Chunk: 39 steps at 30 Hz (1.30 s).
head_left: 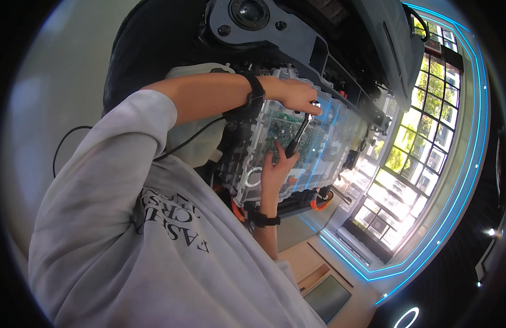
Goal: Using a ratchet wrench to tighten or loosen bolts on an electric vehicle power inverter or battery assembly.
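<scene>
A ratchet wrench point(303, 129) with a shiny shaft and a dark handle lies across the see-through cover point(329, 136) of a power unit. My left hand point(299, 97) is closed around the wrench's head end, near the cover's edge. The dark handle is gripped by my right hand point(277, 172), with the thumb and a finger along it. Under the clear cover a green circuit board point(280, 128) shows. What the wrench's head sits on is hidden by my left fingers.
A pale fluid tank point(195, 145) stands beside the unit, under my left forearm. A black cable point(192, 136) runs from my left wrist. Orange cables point(321, 203) lie along the unit's edge. A grey strut mount plate point(247, 24) and dark body panels border the bay.
</scene>
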Each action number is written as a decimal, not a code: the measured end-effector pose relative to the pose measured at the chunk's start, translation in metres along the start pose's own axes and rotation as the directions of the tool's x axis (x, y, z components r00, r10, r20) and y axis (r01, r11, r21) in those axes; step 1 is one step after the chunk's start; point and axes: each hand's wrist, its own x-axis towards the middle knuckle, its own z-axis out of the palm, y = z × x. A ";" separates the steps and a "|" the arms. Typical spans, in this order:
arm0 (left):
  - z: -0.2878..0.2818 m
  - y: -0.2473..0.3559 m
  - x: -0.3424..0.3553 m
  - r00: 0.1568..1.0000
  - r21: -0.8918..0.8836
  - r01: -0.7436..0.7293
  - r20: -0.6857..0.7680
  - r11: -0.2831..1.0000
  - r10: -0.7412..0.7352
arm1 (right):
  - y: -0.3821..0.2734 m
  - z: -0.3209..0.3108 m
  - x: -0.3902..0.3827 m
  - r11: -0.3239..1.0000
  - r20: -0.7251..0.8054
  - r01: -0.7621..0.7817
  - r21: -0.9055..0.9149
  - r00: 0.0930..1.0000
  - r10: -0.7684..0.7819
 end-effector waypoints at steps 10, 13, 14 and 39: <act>0.001 -0.001 0.000 0.998 -0.022 -0.020 -0.057 1.000 0.019 | 0.050 0.003 0.081 0.989 0.022 -0.142 0.035 0.990 0.141; 0.000 -0.002 0.002 0.999 -0.017 -0.029 -0.043 0.999 0.028 | 0.043 0.009 0.059 0.990 -0.011 -0.133 -0.037 0.991 0.133; 0.000 -0.001 0.003 1.000 -0.016 -0.019 -0.010 1.000 0.019 | 0.035 0.011 0.049 0.989 -0.046 -0.143 -0.032 0.989 0.141; -0.002 0.000 0.004 0.997 0.002 0.069 -0.039 0.998 -0.068 | 0.010 -0.010 0.008 0.993 -0.016 -0.110 0.050 0.994 0.111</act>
